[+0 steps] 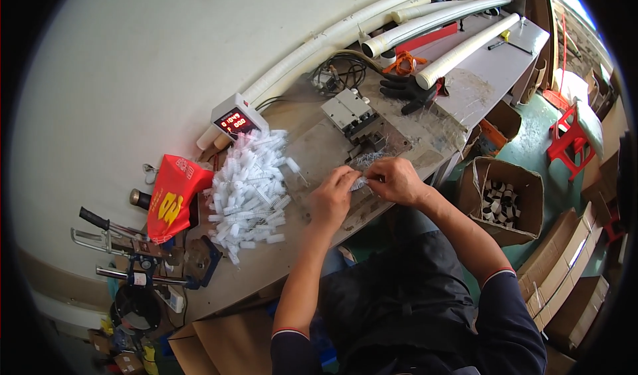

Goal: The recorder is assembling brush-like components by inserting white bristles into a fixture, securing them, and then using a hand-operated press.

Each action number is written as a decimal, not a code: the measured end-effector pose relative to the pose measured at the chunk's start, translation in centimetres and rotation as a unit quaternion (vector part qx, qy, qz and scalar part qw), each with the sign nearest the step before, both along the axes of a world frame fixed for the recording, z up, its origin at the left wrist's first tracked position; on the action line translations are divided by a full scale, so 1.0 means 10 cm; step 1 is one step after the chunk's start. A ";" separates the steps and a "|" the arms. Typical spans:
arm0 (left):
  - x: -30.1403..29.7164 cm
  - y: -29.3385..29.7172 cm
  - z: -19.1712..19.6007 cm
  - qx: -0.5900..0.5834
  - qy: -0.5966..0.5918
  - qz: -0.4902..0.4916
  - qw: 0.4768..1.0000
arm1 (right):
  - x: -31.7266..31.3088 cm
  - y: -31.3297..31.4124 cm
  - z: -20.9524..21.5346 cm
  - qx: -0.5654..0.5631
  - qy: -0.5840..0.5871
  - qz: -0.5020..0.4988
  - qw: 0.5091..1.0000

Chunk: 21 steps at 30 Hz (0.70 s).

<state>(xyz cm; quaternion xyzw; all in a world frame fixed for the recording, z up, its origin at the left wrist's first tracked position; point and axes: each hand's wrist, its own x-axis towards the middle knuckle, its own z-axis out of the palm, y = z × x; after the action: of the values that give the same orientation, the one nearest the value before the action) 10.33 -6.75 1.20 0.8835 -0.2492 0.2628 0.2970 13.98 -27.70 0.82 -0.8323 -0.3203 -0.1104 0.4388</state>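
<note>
Dark trousers point(405, 288) and two dark sleeves fill the lower middle, the bare forearms rising from them to the workbench point(292, 255); its near edge runs on a slant from lower left up to the right, just below the wrists; between that edge and the hands there is little bare bench, while a wider grey stretch lies open to the right, toward the black glove point(407, 88); left of the hands the room is taken up by a heap of small white ribbed tube pieces point(249, 185), soft-looking and coiled, lying loose on the scuffed, stained surface; long white corrugated hoses point(425, 22) lean along the pale wall, smooth-gleaming and curved; an open cardboard box point(508, 199) stands on the floor beyond the bench edge, right of the elbow; left hand point(332, 195) and right hand point(393, 179) meet over a flat metal plate, both pinching one small white piece point(361, 181) between fingertips; it shows only as a pale, slightly ridged sliver, mostly hidden by the fingers.
</note>
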 end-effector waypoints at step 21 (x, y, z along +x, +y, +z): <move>0.44 0.19 -0.16 -0.171 -0.071 0.133 0.974 | 0.17 0.27 -0.13 -0.023 0.079 -0.321 0.943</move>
<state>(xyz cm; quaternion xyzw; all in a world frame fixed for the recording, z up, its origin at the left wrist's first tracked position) 14.72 -4.82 -0.36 0.8238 -0.1011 0.4012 0.3874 15.68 -24.99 -0.44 -0.9067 -0.0025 -0.1721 0.3850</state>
